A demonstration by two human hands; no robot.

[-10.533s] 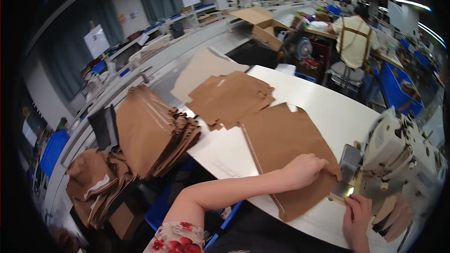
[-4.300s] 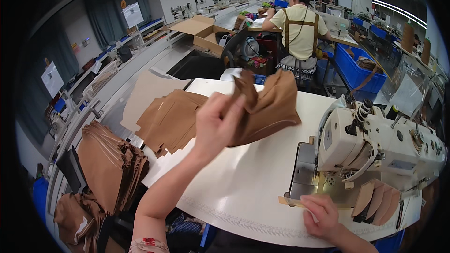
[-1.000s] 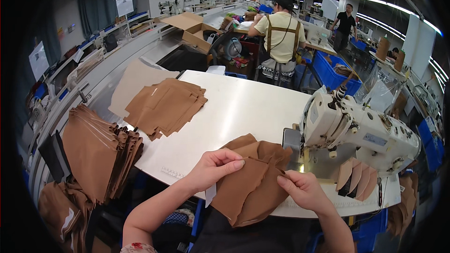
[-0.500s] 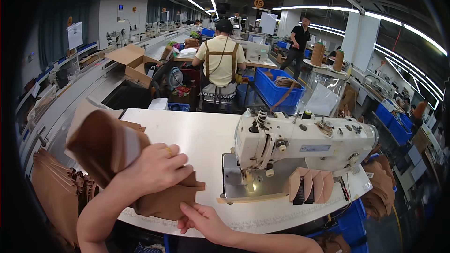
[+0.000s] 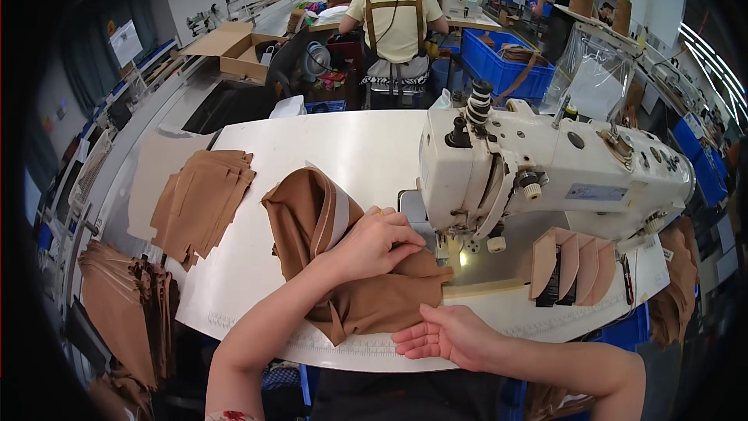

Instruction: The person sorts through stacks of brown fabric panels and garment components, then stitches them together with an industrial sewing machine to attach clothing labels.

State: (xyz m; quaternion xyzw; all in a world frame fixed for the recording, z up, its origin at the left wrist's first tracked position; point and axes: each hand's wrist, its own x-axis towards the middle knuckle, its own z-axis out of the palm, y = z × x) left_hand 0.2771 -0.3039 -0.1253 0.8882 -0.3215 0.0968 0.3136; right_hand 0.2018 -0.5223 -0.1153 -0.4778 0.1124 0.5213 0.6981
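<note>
A brown fabric piece (image 5: 389, 300) lies on the white table in front of the sewing machine (image 5: 561, 160), its right edge close to the needle area. Part of it rises in a loose fold with a pale strip along it, beside my left forearm. My left hand (image 5: 378, 243) rests on top of the fabric with fingers bent and closed on it. At the cloth's near right corner is my right hand (image 5: 448, 337), palm turned up, fingers loosely stretched and thumb apart, beside the fabric edge. Whether the thumb touches the cloth is unclear.
A stack of brown cut pieces (image 5: 204, 201) lies at the table's left. More brown pieces (image 5: 125, 312) hang below it. A pink divided holder (image 5: 573, 269) stands under the machine arm. Ahead, a person (image 5: 396, 19) sits near a blue crate (image 5: 506, 66).
Both hands and the brown fabric have moved right, toward the machine's needle. The stack at the left is now uncovered. My right hand's fingers have loosened from the cloth edge. The view has tilted down.
</note>
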